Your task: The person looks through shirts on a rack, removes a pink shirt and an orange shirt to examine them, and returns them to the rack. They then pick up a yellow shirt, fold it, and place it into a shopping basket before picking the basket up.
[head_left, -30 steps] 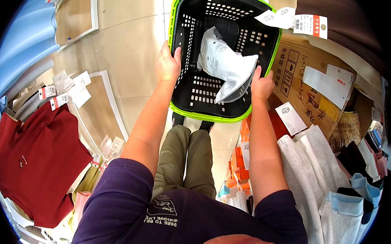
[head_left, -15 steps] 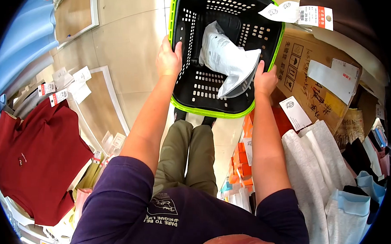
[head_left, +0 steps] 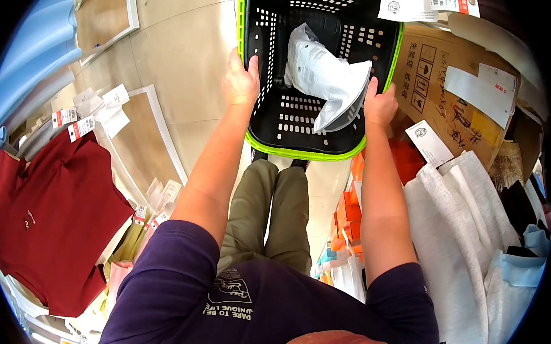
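Observation:
A black shopping basket (head_left: 303, 141) with a bright green rim is held out in front of me at the top of the head view. My left hand (head_left: 240, 81) grips its left side, thumb over the rim and fingers hidden outside. On the opposite side my right hand (head_left: 380, 103) is closed on the rim, its thumb on the inner edge. Inside the basket lies a white plastic-wrapped package (head_left: 326, 74), tapering at its upper end, with a clear flap at the lower right. Neither hand touches the package.
Dark red shirts (head_left: 56, 221) hang at left, with price tags (head_left: 82, 127). At right stand a cardboard box (head_left: 435, 97) and hanging light grey garments (head_left: 444, 226). Orange boxes (head_left: 349, 215) sit low beside my legs. Tiled floor (head_left: 188, 65) runs between the racks.
The racks and the box at right have shifted slightly in view, as my viewpoint moves. The basket stays in both hands, with the package lying inside it as before.

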`<state>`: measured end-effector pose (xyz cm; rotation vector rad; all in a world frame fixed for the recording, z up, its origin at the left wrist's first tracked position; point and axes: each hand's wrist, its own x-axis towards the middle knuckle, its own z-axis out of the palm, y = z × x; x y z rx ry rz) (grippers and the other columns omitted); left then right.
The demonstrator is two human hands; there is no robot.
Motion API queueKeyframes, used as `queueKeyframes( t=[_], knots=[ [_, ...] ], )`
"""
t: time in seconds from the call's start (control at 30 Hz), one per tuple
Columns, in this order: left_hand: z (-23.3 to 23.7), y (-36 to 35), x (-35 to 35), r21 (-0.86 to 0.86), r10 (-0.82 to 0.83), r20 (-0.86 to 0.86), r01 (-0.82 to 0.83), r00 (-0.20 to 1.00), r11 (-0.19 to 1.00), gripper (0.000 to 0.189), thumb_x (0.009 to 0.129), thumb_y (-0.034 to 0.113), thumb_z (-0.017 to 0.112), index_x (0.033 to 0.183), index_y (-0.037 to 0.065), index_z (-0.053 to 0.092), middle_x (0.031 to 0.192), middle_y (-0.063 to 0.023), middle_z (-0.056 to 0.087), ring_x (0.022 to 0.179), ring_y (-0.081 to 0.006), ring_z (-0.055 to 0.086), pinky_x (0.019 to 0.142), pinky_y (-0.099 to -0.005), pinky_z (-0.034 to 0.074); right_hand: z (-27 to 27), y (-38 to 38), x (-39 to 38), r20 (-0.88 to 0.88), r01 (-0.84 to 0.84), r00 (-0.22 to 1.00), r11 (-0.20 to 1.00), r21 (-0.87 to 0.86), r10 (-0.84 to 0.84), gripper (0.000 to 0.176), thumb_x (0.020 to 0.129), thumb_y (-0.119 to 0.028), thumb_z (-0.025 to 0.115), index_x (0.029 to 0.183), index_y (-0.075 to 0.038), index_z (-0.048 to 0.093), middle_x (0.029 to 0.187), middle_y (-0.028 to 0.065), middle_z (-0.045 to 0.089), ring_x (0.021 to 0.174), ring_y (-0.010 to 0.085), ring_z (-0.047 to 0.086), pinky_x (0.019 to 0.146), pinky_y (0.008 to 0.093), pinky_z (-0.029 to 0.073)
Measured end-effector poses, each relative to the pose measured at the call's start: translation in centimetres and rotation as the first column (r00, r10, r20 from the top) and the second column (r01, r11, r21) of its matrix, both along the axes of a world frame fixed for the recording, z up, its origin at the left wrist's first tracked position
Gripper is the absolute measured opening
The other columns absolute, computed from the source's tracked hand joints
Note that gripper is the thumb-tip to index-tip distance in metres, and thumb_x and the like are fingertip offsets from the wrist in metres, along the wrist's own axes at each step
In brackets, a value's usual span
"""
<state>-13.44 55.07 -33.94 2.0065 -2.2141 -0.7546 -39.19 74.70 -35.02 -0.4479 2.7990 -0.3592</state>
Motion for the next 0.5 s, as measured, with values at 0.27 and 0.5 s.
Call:
queueKeyframes(
  t=[0.27,0.5],
  knots=[
    [-0.1,2.4,2.3,0.001,-0.001,-0.036,0.001,0.999,1.0,0.048,0.101,0.034,0.06,0.14,0.007,0.048,0.114,-0.0197,0.071,0.103,-0.0419,0.067,0.088,-0.0498,0.053,-0.5,2.3,1.3,-0.062,-0.07,0.996,0.997,-0.016,0.069,0.049,0.09,-0.048,0.067,0.11,-0.003,0.066,0.092,0.0257,0.072,0.086,0.0482,0.069,0.077,0.0552,0.055],
    [0.6,5.3,4.1,0.024,0.036,-0.046,-0.035,0.998,0.999,0.046,0.101,0.032,0.06,0.139,0.008,0.049,0.113,-0.0176,0.071,0.1,-0.0405,0.068,0.085,-0.0486,0.054,-1.1,5.2,3.1,-0.075,-0.084,0.994,0.995,-0.048,0.081,0.05,0.09,-0.049,0.068,0.109,-0.003,0.065,0.091,0.0263,0.072,0.085,0.0484,0.068,0.076,0.0558,0.054]
  ],
)
